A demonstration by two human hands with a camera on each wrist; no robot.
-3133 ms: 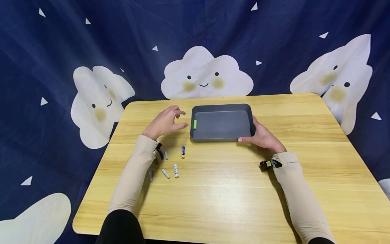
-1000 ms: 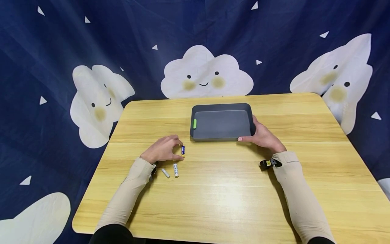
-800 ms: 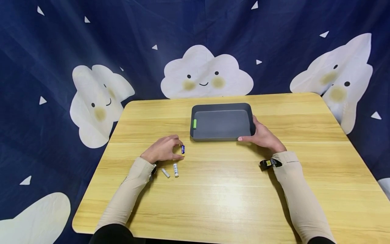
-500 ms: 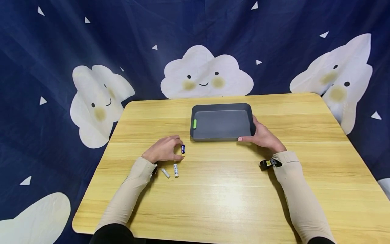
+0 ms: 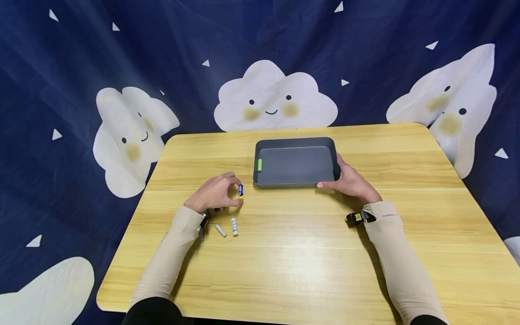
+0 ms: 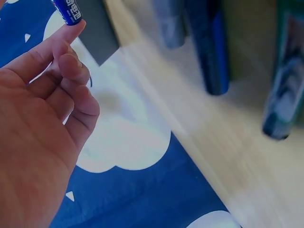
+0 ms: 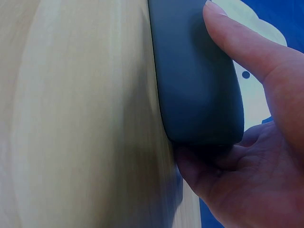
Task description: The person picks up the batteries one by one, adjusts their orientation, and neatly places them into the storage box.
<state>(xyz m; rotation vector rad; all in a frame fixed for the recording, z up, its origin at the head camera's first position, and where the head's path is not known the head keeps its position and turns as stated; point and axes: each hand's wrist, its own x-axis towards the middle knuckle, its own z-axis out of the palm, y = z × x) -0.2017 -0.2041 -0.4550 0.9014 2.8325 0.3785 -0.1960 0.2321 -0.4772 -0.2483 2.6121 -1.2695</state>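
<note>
My left hand (image 5: 213, 193) pinches a blue-and-yellow battery (image 5: 241, 192) by its ends, between thumb and a fingertip. In the left wrist view that battery (image 6: 70, 10) shows only in part at the top edge. On the right, my right hand (image 5: 352, 181) holds the near right corner of a dark grey tray (image 5: 296, 185), thumb along its front wall. Up close in the right wrist view, the tray (image 7: 197, 80) has fingers around its rounded corner. Inside the tray, a green battery (image 5: 259, 165) lies against the left wall.
Below my left hand lie a white battery (image 5: 234, 227) and a smaller pale one (image 5: 220, 230) on the wooden table (image 5: 292, 271). Several more are partly hidden by my left wrist; a dark blue one (image 6: 209, 52) looms blurred in the left wrist view. A cloud-print curtain (image 5: 183, 40) hangs behind.
My left hand has come from beside the tray's left end down to the blue-and-yellow battery, pinched it and shifted it slightly away and left. The right hand and tray stay put.
</note>
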